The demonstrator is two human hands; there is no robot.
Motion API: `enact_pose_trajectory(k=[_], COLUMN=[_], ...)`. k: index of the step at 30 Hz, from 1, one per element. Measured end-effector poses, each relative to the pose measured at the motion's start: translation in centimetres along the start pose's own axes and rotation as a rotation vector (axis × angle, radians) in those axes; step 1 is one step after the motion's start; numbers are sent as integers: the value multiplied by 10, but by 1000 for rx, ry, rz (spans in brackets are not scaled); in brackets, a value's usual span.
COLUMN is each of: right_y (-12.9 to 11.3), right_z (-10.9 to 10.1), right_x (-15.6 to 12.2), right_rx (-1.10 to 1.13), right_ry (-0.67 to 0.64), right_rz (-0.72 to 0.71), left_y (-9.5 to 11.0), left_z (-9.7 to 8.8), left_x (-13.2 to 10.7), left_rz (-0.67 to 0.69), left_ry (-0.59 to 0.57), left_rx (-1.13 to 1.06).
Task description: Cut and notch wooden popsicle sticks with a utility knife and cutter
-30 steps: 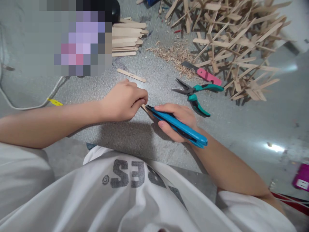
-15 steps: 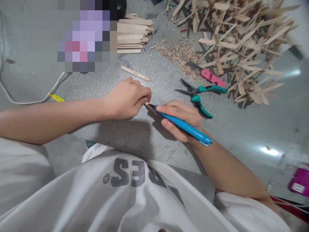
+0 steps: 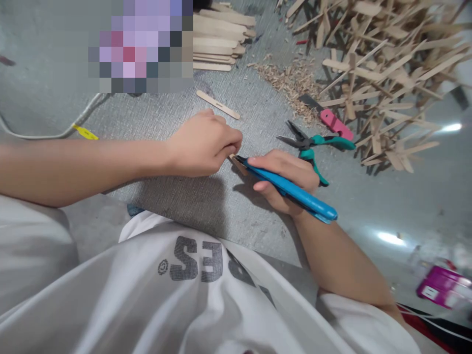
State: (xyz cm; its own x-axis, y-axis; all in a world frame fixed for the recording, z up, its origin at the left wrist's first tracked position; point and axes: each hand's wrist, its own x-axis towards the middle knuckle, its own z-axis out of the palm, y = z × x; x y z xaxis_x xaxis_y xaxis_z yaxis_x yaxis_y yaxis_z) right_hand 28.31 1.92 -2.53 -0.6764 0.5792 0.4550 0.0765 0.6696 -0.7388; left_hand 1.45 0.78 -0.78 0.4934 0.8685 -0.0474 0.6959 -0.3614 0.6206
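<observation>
Blue stapler (image 3: 295,191): gripped in the right hand (image 3: 285,169), fingers and thumb wrapped about its body; nose placed over a craft stick (image 3: 240,168), which is partly covered by it. The stick's far end is pinched by the left hand (image 3: 206,142), tightly curled; its fingertips are hidden. Just beyond the blue stapler: long-nose pliers (image 3: 304,141), teal and black, jaws spread, one handle partly masked by the right hand. Farther beyond: pink-handled knife (image 3: 335,124); wood shavings (image 3: 295,78); heap of crossed sticks (image 3: 387,64), cut off by the frame. Left of and beyond the blue stapler: loose stick (image 3: 217,104), marked with a short dark line; stack of sticks (image 3: 221,29), partly concealed by a pixelated patch. Far left of it: white cable (image 3: 40,136), yellow tag (image 3: 85,132) attached, print too small to be read. Nearer the wearer than it: white T-shirt (image 3: 147,295), "ES" legible upside down, adjoining letters lost in folds. To its right: purple box (image 3: 438,286), white label blurred.
</observation>
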Motion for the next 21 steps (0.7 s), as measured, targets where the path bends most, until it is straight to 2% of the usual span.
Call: enact_pose_trajectory(k=[4,8,12,17,21], right_y=[6,12,12,9,11], right_z=[-5,-6,-9,-11,-11], right_x=[-2,-2,0,2,2], right_rx=[-87,-76,-24,-31,-11], right_ry=[-10,-14,-49,-23,-61], right_rz=[-38,-95,-48,3,-18], left_y=[0,-1,-2,6,7], left_z=[-2,-4,-6,-11,-13], left_x=[0,0,0,1,2], left_rz=[-36,-57,-75,-134,-151], left_ry=[11,24,-5,-51,-51], left_rx=[-59,-133,-188,-202,-252])
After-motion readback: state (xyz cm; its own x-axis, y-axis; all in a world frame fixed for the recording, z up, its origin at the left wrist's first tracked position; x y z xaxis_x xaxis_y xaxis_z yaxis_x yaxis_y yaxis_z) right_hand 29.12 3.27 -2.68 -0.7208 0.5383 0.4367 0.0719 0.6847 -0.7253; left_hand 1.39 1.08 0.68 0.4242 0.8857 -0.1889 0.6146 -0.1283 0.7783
